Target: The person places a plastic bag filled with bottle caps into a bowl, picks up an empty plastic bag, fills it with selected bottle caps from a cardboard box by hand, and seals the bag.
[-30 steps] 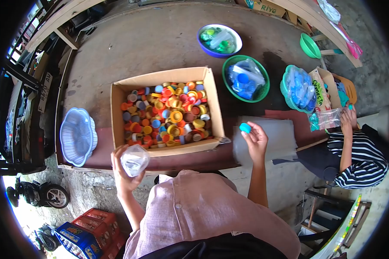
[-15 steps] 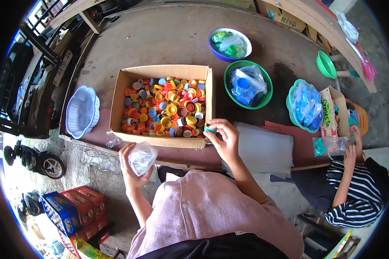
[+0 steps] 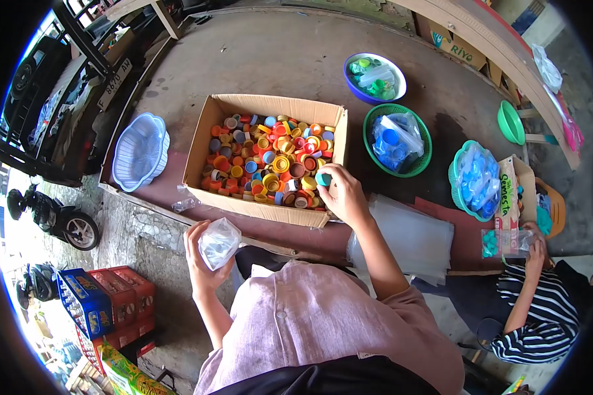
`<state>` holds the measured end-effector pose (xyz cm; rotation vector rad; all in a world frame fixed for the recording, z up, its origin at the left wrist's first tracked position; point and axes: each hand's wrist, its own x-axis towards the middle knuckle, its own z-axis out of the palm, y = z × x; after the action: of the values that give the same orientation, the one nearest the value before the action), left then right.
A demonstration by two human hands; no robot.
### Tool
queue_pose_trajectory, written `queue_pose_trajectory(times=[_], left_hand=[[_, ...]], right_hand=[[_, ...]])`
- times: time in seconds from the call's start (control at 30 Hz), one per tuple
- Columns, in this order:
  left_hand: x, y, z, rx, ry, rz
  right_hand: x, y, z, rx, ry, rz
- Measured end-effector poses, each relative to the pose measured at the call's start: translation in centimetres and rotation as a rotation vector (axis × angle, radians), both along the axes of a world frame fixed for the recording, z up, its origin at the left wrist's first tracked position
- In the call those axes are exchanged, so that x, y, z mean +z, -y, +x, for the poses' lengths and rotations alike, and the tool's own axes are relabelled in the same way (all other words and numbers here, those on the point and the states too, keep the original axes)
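My left hand [image 3: 201,268] is closed around a clear plastic bag [image 3: 219,243], in front of the table edge. Between the thumb and fingers of my right hand [image 3: 346,197] is a teal bottle cap [image 3: 323,179], at the right wall of a cardboard box [image 3: 257,206]. Many loose bottle caps [image 3: 282,162] fill the box, mostly yellow, orange, red and brown, with some blue. Flat clear plastic bags [image 3: 408,234] lie stacked below my right wrist.
A pale blue basket [image 3: 140,151] stands left of the box. To the right are a purple-rimmed bowl [image 3: 402,82], a green basket [image 3: 427,155] and a teal basket [image 3: 456,187], each with bagged caps. A co-worker in a striped sleeve [image 3: 540,296] holds a bag of teal caps [image 3: 489,243].
The view has shifted, so the box and baskets appear farther right. My right hand has turned the teal cap, whose closed side now shows. My left hand still holds the bag.
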<state>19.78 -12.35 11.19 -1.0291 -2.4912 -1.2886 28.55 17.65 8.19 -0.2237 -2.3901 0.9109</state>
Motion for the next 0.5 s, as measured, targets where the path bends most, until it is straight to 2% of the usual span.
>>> queue_pose_trajectory(times=[0.17,0.27,0.43,0.5], left_hand=[[0.1,-0.2,-0.3,0.011,0.014,-0.004],[0.2,-0.5,-0.6,0.011,0.023,-0.007],[0.5,-1.5,-0.9,-0.007,0.015,0.012],[0.5,-1.8,-1.0,-0.02,0.004,0.019]], right_hand=[[0.3,0.4,0.0,0.061,0.021,-0.029],[0.2,0.6,-0.1,0.066,0.025,-0.155],[-0.5,0.5,-0.1,0.086,0.001,-0.119],[-0.2,0.6,-0.1,0.069,0.007,-0.23]])
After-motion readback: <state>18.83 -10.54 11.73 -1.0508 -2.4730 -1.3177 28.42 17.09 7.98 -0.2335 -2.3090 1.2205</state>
